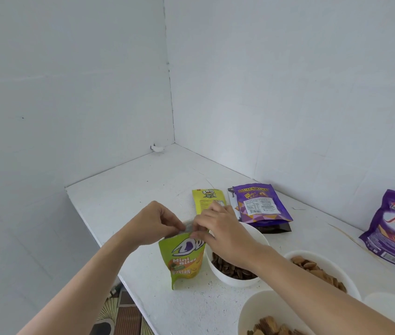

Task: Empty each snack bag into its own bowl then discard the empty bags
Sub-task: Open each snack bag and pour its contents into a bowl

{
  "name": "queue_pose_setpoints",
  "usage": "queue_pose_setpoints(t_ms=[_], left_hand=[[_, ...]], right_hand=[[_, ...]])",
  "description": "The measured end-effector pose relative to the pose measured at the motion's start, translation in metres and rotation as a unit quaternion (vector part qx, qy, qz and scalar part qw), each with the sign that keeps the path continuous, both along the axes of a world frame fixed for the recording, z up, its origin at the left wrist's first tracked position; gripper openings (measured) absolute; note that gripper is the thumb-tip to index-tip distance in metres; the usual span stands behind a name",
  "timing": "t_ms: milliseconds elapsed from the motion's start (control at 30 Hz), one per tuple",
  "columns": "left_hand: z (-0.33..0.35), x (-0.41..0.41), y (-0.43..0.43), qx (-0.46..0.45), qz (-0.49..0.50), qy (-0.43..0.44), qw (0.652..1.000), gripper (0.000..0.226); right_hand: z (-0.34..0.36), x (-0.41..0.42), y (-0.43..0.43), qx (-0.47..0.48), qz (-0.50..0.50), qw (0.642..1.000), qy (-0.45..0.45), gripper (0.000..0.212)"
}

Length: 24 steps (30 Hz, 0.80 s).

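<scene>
A: Green Mini Bites bag (184, 258) is standing upright on the white table (143, 189), just left of the bowl of dark seeds (234, 267).

B: Yep, left hand (154, 222) and right hand (220, 229) both pinching its top edge.

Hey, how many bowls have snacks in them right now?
3: dark-seed bowl under the right wrist, brown-snack bowl to its right, third bowl nearest, cut off by the frame.
</scene>
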<state>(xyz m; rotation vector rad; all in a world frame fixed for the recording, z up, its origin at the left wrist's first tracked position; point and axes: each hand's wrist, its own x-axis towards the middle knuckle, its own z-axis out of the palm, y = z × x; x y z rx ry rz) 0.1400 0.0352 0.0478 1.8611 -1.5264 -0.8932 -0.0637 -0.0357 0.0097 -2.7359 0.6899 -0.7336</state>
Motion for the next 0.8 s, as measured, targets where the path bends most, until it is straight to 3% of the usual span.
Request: queue_pose_setpoints(t_ms=[167, 300, 500, 600, 700, 800], left_hand=[[0.0, -0.002, 0.002, -0.035, 0.017, -0.055, 0.998, 0.028], [0.016, -0.013, 0.003, -0.017, -0.053, -0.057, 0.997, 0.014], [0.028, -0.02, 0.004, 0.001, -0.096, -0.112, 0.989, 0.023], [0.029, -0.007, 0.004, -0.028, -0.052, -0.108, 0.992, 0.026], [0.031, 0.003, 0.005, -0.06, 0.012, -0.075, 0.995, 0.028], [0.031, -0.003, 0.006, -0.05, 0.002, -0.097, 0.994, 0.028]], right_hand=[[0.004, -0.009, 0.0, 0.017, 0.003, 1.0, -0.013, 0.014], [0.013, -0.009, 0.001, 0.02, 0.0, 1.0, -0.006, 0.01], [0.019, -0.012, 0.006, 0.041, 0.022, 0.998, 0.032, 0.009], [0.02, -0.022, 0.006, 0.04, 0.054, 0.994, 0.081, 0.006], [0.023, -0.031, 0.005, 0.047, 0.058, 0.995, 0.07, 0.006], [0.027, -0.032, 0.004, 0.023, 0.042, 0.996, 0.077, 0.005]])
